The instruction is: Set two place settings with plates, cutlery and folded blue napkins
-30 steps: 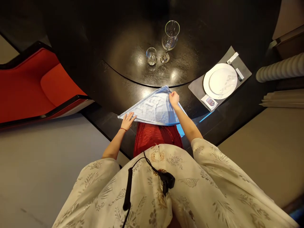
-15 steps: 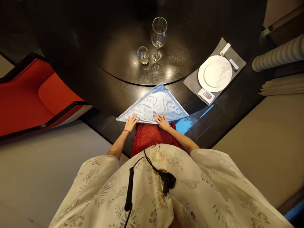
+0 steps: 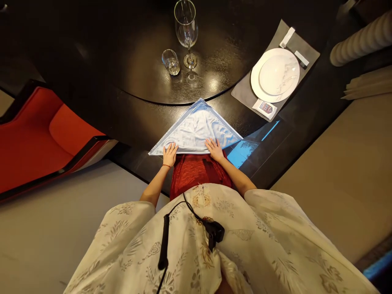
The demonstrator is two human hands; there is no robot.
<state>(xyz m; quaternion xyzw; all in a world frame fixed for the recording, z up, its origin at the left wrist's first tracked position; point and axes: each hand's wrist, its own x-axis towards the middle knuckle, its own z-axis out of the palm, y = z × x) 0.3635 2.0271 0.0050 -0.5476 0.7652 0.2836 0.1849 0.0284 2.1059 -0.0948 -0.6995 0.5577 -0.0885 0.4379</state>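
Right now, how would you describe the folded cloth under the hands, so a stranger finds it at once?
Find the dark round table; at its near edge lies a pale blue cloth folded into a triangle. The left hand and right hand rest on its long edge. Unlike the grey placemat to its right, it carries no plate.

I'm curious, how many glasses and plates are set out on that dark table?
Stemmed wine glasses: 1
Small tumblers: 1
White plates: 2, stacked
Total: 4
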